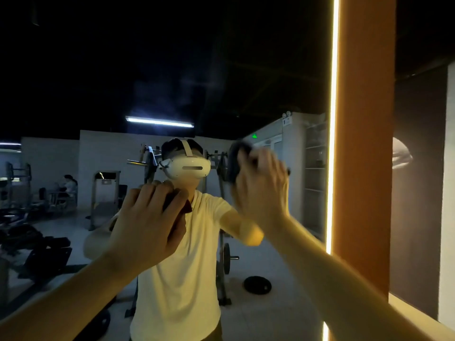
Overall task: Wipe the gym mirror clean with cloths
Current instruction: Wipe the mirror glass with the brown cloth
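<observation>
Our left hand (147, 217) lies flat with fairly straight fingers, pressing a reddish cloth (187, 207) against the glass. Our right hand (262, 185), blurred, spreads its fingers over a dark cloth (235, 159) higher up. Both sit on the gym mirror (98, 82) directly ahead, at head height. We judge the wiping to be midway: a faint haze shows above, so the upper glass seems left. The mirror looks dim but reflects clearly.
</observation>
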A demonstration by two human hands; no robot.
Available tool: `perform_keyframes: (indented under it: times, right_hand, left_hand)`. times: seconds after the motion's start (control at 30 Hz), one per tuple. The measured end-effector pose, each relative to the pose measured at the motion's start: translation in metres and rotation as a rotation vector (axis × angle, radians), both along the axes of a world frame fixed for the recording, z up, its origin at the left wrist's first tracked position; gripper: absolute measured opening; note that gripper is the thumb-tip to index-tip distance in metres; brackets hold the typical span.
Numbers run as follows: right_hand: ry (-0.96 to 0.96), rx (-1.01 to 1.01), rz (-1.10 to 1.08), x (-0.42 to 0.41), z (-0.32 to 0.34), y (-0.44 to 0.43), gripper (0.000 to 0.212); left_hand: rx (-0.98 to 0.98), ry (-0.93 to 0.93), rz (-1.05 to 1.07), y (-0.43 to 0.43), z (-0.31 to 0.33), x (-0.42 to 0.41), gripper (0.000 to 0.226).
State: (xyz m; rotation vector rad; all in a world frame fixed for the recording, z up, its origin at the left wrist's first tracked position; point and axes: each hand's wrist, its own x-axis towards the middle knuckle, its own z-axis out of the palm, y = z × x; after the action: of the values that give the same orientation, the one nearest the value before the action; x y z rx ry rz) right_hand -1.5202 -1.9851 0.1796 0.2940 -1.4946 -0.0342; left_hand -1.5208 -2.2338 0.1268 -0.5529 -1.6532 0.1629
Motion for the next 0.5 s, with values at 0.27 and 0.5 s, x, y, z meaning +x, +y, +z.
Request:
perform_keyframes:
  times: [0.27,0.5]
  right_hand:
    - [-0.083,0.065,0.070,0.003,-0.086,-0.007,0.036]
    - [-0.001,-0.124,0.014,0.001,0.041,0.000,0.046]
  left_hand:
    - [-0.099,-0.081,-0.071,-0.009,-0.004,0.010,0.066]
    - [-0.149,-0.098,-0.065,-0.013,-0.005,0.011,0.068]
